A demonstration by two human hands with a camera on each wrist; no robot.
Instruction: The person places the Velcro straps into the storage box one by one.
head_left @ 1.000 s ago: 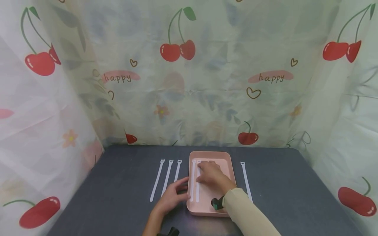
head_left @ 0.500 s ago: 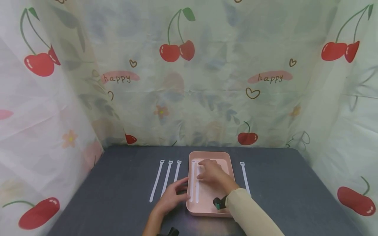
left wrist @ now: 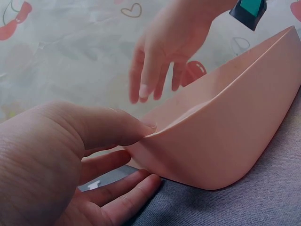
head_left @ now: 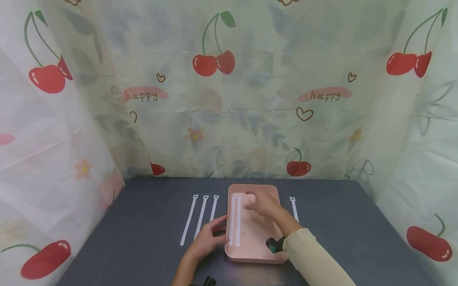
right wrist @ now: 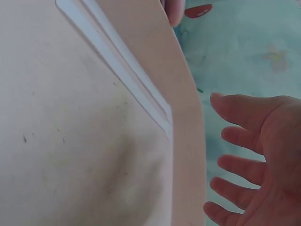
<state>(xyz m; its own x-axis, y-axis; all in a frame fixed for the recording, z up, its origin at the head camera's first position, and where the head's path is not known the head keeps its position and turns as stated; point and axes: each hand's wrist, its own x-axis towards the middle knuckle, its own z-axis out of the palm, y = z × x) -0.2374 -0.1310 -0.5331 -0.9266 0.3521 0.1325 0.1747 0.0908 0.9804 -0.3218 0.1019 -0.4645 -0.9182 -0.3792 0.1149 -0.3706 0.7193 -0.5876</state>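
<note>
A pink tray (head_left: 255,246) stands on the dark table, and two white cable ties (head_left: 236,222) lie side by side along its left inner edge. At the tray's left side is my left hand (head_left: 209,238). Its thumb laps over the rim and its other fingers rest against the outer wall, as the left wrist view shows. My right hand (head_left: 262,202) hovers over the upper part of the tray, just right of the two ties. In the right wrist view its fingers (right wrist: 240,165) are spread and hold nothing.
Several more cable ties lie on the table: a row (head_left: 202,214) left of the tray, partly covered by my left hand, and one (head_left: 294,208) to the right, partly behind my right arm. A cherry-print curtain (head_left: 229,119) encloses the back and sides.
My right hand has let go of the second cable tie in the tray and drawn off to the right, uncovering its head. My left hand stays at the tray's rim.
</note>
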